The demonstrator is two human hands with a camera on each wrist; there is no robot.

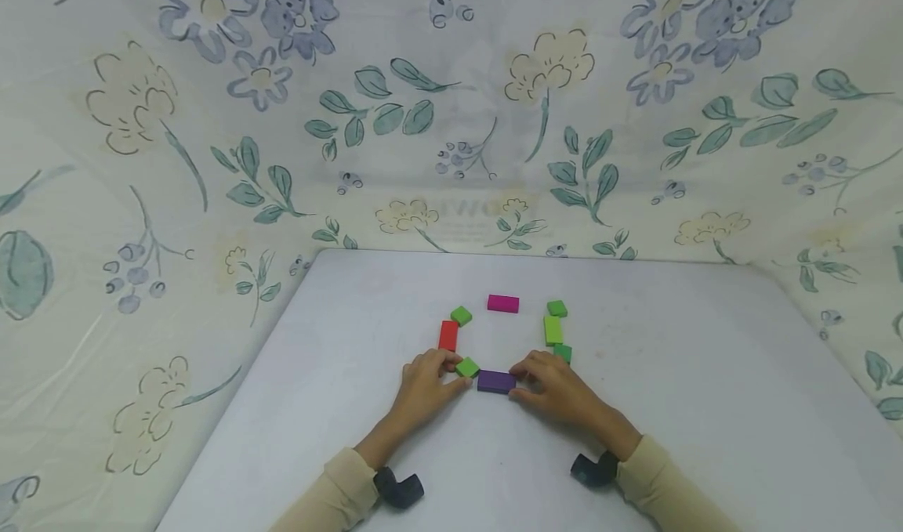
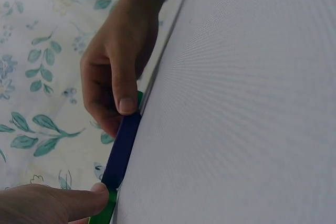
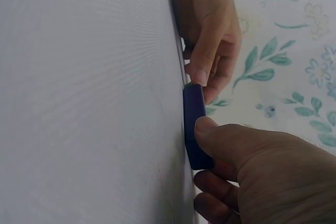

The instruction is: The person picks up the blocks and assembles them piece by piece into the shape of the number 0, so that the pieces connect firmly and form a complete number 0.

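On the white table, my left hand (image 1: 426, 389) pinches a small green square block (image 1: 467, 367) between thumb and fingers. Just right of it lies a purple rectangular block (image 1: 496, 381), its left end close to the green block's corner. My right hand (image 1: 560, 391) pinches the right end of the purple block. In the right wrist view the thumb lies against the purple block (image 3: 195, 108), with fingers on its far side. The left wrist view has the left thumb on the green block (image 2: 104, 209). A red block (image 1: 447, 335) stands beyond the left fingers.
A green block (image 1: 462, 315) touches or nearly touches the red block's far end. A magenta block (image 1: 503, 304) lies at the back. On the right are a green block (image 1: 557, 309), a lime block (image 1: 553, 331) and a darker green block (image 1: 562, 353), near the right fingers.
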